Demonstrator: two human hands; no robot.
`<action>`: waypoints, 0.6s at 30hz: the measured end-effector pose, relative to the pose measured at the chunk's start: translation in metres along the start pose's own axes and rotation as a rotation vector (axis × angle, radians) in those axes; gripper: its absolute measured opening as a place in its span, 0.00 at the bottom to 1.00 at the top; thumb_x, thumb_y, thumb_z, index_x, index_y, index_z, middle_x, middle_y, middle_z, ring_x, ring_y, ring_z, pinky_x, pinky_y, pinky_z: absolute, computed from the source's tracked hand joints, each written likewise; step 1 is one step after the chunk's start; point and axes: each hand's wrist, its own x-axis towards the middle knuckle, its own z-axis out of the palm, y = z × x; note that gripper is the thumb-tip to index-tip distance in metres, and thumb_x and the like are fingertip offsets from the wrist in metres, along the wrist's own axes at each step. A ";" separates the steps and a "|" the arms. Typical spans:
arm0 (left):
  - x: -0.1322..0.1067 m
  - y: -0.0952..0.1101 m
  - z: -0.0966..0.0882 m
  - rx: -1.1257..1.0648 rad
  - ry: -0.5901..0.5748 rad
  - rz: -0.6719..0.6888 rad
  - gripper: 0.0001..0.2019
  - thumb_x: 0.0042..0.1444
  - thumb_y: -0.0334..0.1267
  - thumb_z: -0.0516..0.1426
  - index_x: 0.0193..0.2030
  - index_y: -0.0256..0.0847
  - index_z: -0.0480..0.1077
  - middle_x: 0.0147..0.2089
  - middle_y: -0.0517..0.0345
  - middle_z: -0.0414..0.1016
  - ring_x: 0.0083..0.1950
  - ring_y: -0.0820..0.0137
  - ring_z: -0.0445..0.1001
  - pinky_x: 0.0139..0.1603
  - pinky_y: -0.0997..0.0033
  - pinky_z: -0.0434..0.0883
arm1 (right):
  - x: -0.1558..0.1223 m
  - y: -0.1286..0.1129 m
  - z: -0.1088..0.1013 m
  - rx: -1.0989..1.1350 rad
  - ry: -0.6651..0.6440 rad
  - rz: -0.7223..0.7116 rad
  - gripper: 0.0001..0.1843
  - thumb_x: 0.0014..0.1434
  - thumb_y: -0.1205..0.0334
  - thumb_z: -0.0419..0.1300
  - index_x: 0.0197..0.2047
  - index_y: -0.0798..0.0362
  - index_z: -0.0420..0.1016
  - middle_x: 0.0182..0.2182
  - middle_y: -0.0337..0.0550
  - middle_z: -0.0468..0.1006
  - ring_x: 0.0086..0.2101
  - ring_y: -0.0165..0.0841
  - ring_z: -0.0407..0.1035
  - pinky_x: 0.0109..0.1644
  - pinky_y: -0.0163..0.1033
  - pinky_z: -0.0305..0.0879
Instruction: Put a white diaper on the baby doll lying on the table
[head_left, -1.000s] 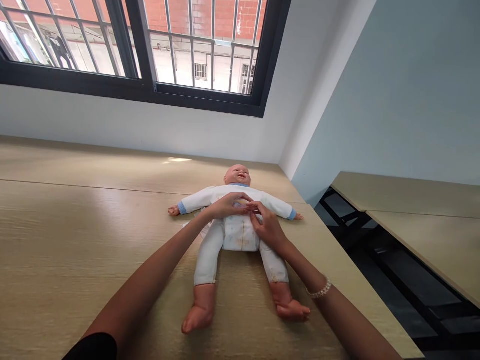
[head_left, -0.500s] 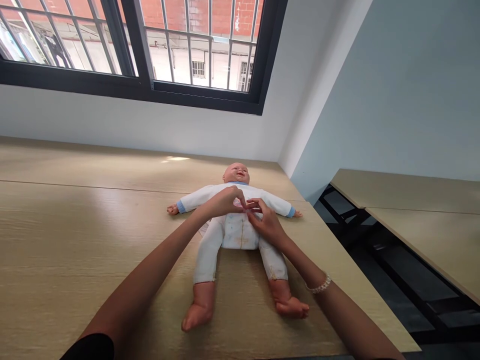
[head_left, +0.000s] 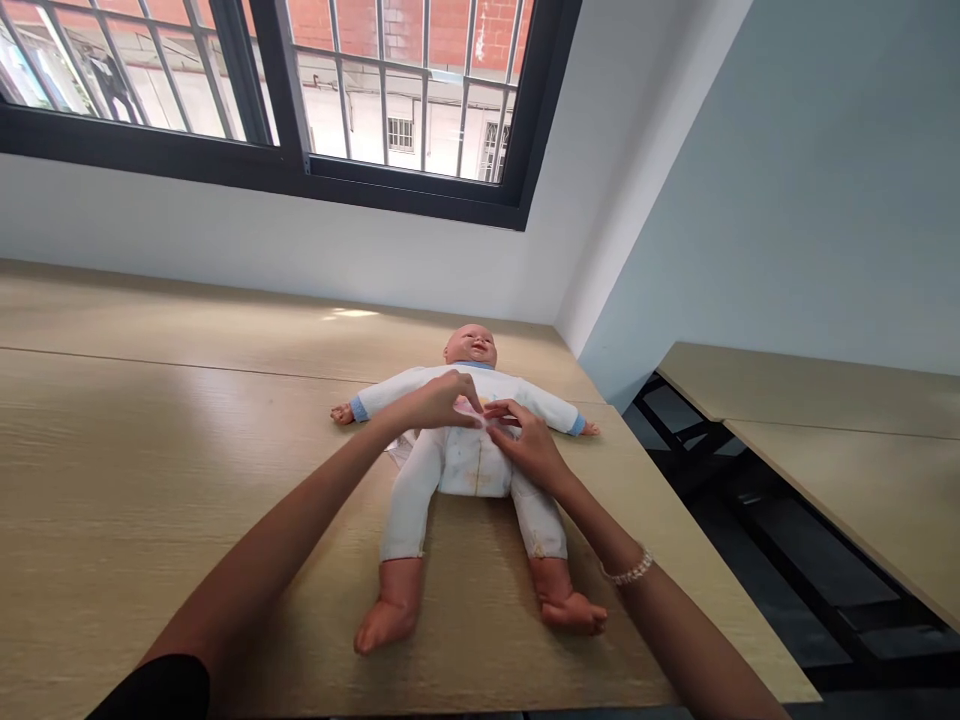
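Roughly: pale wood worktop carries baby doll, lying on back near worktop's far corner, legs toward person. White sleepsuit on doll, blue cuffs at wrists. Left hand and right hand curled at doll's chest, fingertips on suit front, nearly meeting; grip unclear. Beaded bracelet on right wrist.
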 end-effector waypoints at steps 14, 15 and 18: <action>-0.052 -0.060 -0.017 -0.006 -0.601 -0.748 0.12 0.38 0.35 0.64 0.22 0.40 0.62 0.18 0.57 0.68 0.26 0.64 0.71 0.28 0.62 0.74 | 0.000 0.001 -0.002 -0.139 -0.017 -0.093 0.08 0.60 0.66 0.58 0.37 0.52 0.79 0.41 0.43 0.80 0.46 0.39 0.73 0.56 0.46 0.65; -0.051 -0.060 -0.016 -0.012 -0.609 -0.742 0.12 0.37 0.34 0.64 0.22 0.40 0.62 0.18 0.58 0.68 0.25 0.65 0.71 0.28 0.63 0.73 | -0.001 0.002 -0.002 -0.145 -0.020 -0.096 0.08 0.60 0.66 0.58 0.38 0.52 0.80 0.41 0.43 0.80 0.46 0.39 0.73 0.55 0.46 0.65; -0.050 -0.065 -0.022 -0.039 -0.602 -0.718 0.12 0.37 0.33 0.64 0.22 0.40 0.61 0.17 0.61 0.65 0.24 0.69 0.69 0.27 0.70 0.70 | -0.003 0.001 -0.003 -0.203 -0.042 -0.148 0.11 0.64 0.65 0.56 0.41 0.51 0.80 0.44 0.45 0.79 0.48 0.39 0.71 0.56 0.47 0.65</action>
